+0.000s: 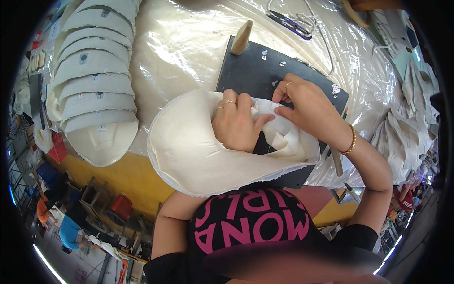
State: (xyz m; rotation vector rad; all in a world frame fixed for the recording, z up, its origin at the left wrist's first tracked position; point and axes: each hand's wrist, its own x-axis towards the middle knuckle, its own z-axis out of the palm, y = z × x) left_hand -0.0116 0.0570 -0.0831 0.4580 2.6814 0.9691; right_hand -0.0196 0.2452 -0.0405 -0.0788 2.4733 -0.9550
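Note:
A cream fabric shell, shaped like a wide-brimmed hat with a raw edge, lies tilted in front of me, partly over a black board. My left hand grips its inner rim, fingers curled over the fabric and thumb reaching toward white lining. At the far side of that opening, my right hand is closed in a pinch against the lining. Whatever sits between its fingertips is too small to make out. Folded cream cloth shows inside the shell.
A wooden peg stands up from the board's far left corner. Beyond the board lie purple-handled scissors and white cord on clear plastic sheeting. Nested cream shells line the left; loose fabric pieces pile up at right.

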